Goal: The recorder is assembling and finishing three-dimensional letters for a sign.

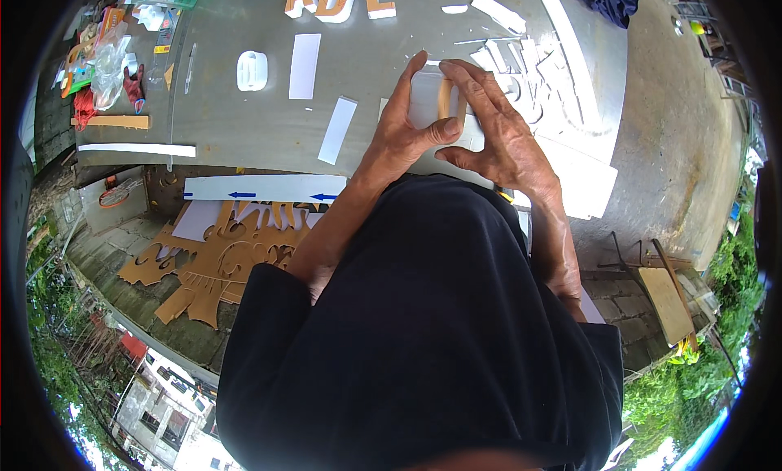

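Observation:
Above the table my left hand [405, 127] and my right hand [507, 129] hold a white piece with a brown strip [444, 98] between them. The left thumb presses along its near edge, while the left fingers reach up its left side. My right fingers lie over its far right side, and the right thumb sits apart below. Part of the piece is hidden by the fingers, so its full shape cannot be made out. Beyond it stand brown-faced letters with white sides [332, 2]. To the left are a white oval ring-like piece [252, 71] and a white rectangular sheet [305, 67].
White offcuts [529, 76] lie heaped to the right on the grey table [220, 129]. A narrow white strip [337, 130] lies left of my hands. Bags and tools [110, 63] crowd the left end. Brown cut-out boards [220, 259] lie below the table's near edge.

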Available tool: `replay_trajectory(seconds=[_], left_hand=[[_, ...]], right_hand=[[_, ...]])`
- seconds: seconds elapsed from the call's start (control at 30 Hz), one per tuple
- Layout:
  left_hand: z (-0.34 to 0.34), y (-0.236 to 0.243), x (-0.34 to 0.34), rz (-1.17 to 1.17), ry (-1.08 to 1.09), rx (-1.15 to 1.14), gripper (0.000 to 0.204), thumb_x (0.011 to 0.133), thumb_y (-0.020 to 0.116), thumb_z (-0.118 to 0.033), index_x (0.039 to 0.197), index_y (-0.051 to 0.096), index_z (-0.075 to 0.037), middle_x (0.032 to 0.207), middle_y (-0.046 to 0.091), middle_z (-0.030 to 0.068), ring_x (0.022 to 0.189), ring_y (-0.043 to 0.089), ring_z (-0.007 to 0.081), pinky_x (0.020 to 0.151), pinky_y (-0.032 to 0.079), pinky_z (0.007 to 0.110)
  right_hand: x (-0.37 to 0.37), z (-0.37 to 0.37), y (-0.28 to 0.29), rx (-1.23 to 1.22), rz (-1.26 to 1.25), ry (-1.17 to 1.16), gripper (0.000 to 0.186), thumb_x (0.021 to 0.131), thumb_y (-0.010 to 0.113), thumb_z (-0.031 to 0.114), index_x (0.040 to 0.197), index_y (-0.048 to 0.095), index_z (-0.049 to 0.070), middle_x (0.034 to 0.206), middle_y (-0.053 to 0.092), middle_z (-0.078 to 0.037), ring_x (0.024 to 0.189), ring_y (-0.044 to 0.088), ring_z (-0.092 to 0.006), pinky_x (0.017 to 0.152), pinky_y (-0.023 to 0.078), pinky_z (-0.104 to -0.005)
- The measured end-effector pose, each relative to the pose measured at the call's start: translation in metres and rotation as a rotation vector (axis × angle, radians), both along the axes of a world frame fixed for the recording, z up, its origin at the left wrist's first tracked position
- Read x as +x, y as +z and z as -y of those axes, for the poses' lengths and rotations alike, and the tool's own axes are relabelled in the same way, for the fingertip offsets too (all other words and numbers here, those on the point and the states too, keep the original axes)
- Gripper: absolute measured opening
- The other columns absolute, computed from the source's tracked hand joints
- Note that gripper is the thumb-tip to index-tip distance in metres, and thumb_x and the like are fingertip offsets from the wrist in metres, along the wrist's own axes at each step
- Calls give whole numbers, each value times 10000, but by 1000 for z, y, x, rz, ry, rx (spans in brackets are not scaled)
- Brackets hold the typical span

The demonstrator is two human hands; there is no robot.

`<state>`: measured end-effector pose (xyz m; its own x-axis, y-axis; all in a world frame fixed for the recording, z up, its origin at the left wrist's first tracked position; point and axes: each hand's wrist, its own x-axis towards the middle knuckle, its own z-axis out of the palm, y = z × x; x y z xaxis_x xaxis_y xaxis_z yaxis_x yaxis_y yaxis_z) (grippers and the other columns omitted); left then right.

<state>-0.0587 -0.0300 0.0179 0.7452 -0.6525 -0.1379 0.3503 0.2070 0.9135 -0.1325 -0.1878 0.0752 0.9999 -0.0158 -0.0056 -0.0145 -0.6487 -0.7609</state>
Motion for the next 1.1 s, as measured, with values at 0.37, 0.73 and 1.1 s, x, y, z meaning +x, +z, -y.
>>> replay_trajectory(seconds=[0.37, 0.73, 1.1], left_hand=[[4, -12, 5, -456, 56, -343, 660, 1056, 296, -527, 1510, 324, -49, 1395, 498, 117, 1294, 502, 245, 1049, 461, 439], [4, -6, 8, -529, 54, -357, 855, 960, 222, -742, 1451, 403, -65, 1353, 539, 159, 1270, 527, 278, 1004, 493, 492], [2, -6, 11, -696, 2, -396, 833, 1022, 206, -640, 1487, 316, 42, 1479, 431, 166, 1409, 391, 288, 1169, 322, 467]], right_hand=[[2, -3, 4, 75, 74, -75, 874, 658, 877, 119, 1433, 477, 181, 1386, 477, -116, 1290, 510, -341, 1061, 513, -452], [6, 10, 6, 338, -111, -564, 707, 827, 753, 528, 1130, 597, -91, 762, 673, -190, 610, 696, -224, 539, 558, -335], [2, 6, -1, 65, 142, -184, 655, 684, 881, 206, 1274, 604, 139, 1326, 506, -132, 1131, 623, -313, 893, 600, -428]])
